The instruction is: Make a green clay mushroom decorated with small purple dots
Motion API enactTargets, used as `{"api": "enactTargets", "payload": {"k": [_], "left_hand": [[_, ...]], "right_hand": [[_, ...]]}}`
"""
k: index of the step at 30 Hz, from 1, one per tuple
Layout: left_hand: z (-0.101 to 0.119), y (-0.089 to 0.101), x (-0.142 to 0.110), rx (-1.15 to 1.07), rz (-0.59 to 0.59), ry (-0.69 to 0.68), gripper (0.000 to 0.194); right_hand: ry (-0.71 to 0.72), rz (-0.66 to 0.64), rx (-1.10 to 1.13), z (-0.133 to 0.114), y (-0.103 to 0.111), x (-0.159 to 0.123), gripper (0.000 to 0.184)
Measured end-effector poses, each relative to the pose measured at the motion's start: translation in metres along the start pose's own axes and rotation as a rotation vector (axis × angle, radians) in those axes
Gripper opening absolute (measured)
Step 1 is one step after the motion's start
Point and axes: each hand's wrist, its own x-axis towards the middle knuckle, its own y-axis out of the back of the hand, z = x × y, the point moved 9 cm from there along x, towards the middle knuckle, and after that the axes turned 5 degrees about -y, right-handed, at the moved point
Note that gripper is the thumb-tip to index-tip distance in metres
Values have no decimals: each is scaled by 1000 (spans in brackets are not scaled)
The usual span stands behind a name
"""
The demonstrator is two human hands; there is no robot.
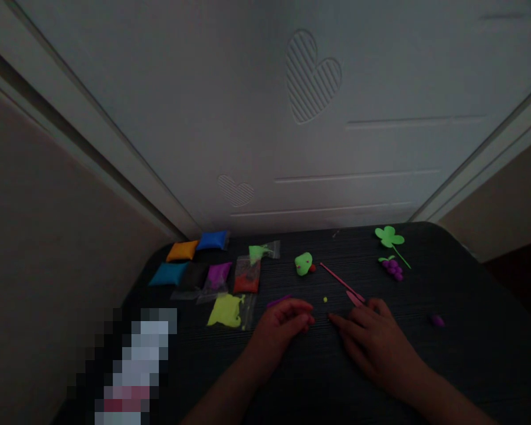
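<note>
My left hand [283, 324] rests on the dark table with its fingers loosely curved and a gap between thumb and index finger; nothing shows in it. My right hand [376, 342] lies palm down, index finger stretched so its tip touches the table. Between the hands sits a tiny yellow clay ball [325, 300]. Just beyond the right fingers lie a thin pink modelling tool [338, 280] and a wider pink tool [354, 298], partly covered by the hand. A purple stick [278, 301] shows behind the left hand. Further back stands a light green clay figure [303, 264] with a red part.
Bags of coloured clay, including yellow [225, 311], red [246, 276], blue [213, 241] and orange [182, 251], lie at the left. On the right are a green clay clover [389, 236], a purple grape bunch [393, 270] and a purple lump [437, 320]. A white panel [256, 136] rises behind.
</note>
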Motion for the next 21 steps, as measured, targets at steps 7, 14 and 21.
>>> {"api": "enactTargets", "payload": {"k": [7, 14, 21], "left_hand": [[-1, 0, 0, -23, -12, 11, 19], [-1, -1, 1, -58, -19, 25, 18], [-2, -1, 1, -39, -34, -3, 17]], "right_hand": [[-53, -77, 36, 4, -5, 1, 32], [-58, -97, 46, 4, -7, 0, 31], [-66, -108, 55, 6, -9, -1, 33]]}}
